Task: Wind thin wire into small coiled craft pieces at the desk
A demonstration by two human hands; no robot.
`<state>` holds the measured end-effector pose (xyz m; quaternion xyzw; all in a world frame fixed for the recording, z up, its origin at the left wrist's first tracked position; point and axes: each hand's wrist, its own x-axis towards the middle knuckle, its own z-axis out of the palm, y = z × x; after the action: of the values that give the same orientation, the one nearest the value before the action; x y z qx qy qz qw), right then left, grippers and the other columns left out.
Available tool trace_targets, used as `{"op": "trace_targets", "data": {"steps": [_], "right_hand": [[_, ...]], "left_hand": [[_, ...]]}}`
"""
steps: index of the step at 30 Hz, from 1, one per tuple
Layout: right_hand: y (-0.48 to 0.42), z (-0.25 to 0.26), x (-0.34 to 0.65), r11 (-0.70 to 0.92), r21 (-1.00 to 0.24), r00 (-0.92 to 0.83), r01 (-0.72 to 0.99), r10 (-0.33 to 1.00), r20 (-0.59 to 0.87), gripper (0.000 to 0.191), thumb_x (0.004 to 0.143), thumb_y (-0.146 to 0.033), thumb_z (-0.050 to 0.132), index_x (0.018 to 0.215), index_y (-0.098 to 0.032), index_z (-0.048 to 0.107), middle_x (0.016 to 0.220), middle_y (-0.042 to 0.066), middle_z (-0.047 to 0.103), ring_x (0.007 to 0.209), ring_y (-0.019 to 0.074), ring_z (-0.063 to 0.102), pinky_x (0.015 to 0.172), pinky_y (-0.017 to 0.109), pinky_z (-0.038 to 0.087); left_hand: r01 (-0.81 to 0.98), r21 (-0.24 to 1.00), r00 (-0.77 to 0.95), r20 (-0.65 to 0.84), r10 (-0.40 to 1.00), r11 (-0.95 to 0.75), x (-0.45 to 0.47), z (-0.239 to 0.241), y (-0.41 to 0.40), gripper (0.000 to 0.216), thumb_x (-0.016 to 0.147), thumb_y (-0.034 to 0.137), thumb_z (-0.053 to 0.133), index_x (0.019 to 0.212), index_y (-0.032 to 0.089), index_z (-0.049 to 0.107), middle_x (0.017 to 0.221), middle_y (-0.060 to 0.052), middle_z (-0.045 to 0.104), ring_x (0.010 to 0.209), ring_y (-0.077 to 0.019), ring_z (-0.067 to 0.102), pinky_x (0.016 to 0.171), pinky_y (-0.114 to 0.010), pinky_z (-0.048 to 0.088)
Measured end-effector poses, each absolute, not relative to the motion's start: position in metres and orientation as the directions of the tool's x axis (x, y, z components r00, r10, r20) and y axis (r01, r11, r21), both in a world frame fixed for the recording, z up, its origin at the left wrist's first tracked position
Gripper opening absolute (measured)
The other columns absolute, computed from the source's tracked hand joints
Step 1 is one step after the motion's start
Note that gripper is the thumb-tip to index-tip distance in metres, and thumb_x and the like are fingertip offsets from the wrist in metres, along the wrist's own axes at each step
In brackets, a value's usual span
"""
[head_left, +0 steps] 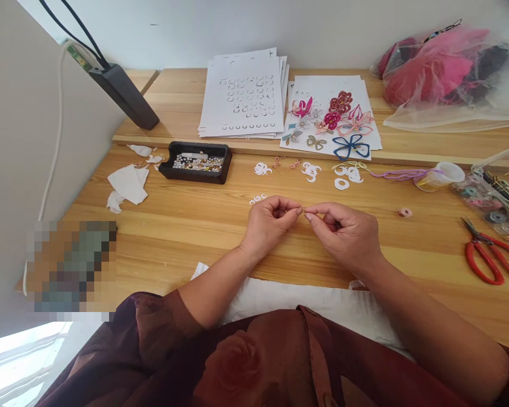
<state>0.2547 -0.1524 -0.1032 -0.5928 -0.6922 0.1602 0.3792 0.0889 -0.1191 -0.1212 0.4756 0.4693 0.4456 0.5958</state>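
To the right of the black bead tray (197, 170) and nearer the wearer, holds a tiny golden piece (303, 209) between the fingertips of both hands, brought together over the wooden table (165, 237). Judging by so small a piece, seems at an early or fiddly stage; cannot tell wire from bead or thread at this size. Behind the tray and well to its right, shows flower ornaments (332, 120) in several colours on white sheets (322, 83), complete by the look of them, so probably counts as work done or as samples. Just right of the tray, keeps loose white crescents (310, 169) in small heaps, with coppery curled pieces (276, 161) between, apparently part-made and not joined to the crescents. Seems, then, to leave much to do: crescents loose, beads (199, 164) plentiful inside the tray. With the left hand (270, 224), the closer one to the tray, pinches the golden piece between thumb and forefinger, other fingers loosely curled. With the right hand (345, 233), farther right of the tray, brings thumb and forefinger close on the same piece, remaining fingers folded under and partly hidden. Cannot tell the firmer pinch of the two. Farthest right of the tray, leaves red-handled scissors (481, 240) lying untouched, well apart from both hands.
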Motion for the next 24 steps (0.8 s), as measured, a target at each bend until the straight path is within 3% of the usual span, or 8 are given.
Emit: {"op": "trace_targets", "data": {"steps": [10,15,24], "right_hand": [[-0.151,-0.102,0.258,0.289,-0.629,-0.092,0.722,0.941,0.327,0.012,0.086,-0.023,0.064,0.09,-0.025,0.075,0.051,-0.006,0.047,0.048,0.0112,0.044,0.053,0.028,0.036],[-0.149,-0.096,0.262,0.275,-0.622,-0.079,0.733,0.943,0.324,0.011,0.086,-0.025,0.065,0.087,-0.027,0.076,0.052,-0.004,0.051,0.049,0.0125,0.045,0.053,0.029,0.035],[-0.137,-0.093,0.271,0.052,-0.88,-0.009,0.471,0.999,0.054,0.011,0.081,-0.032,0.073,0.082,-0.021,0.075,0.054,-0.005,0.049,0.05,0.0095,0.038,0.048,0.026,0.028]], "left_hand": [[0.106,0.994,0.198,-0.019,0.98,-0.002,0.089,-0.123,-0.123,0.011,0.079,0.025,0.069,0.083,0.015,0.072,0.08,-0.004,0.072,0.066,-0.0107,0.059,0.06,-0.022,0.044],[0.086,0.996,0.269,-0.049,0.962,0.027,0.088,-0.12,-0.122,0.012,0.078,0.027,0.071,0.08,0.015,0.07,0.075,-0.002,0.07,0.06,-0.009,0.054,0.056,-0.021,0.041],[-0.048,0.976,0.372,-0.181,0.91,0.213,0.087,-0.114,-0.121,0.022,0.074,0.034,0.078,0.079,0.014,0.069,0.072,0.0,0.065,0.059,-0.007,0.05,0.057,-0.021,0.039]]}}
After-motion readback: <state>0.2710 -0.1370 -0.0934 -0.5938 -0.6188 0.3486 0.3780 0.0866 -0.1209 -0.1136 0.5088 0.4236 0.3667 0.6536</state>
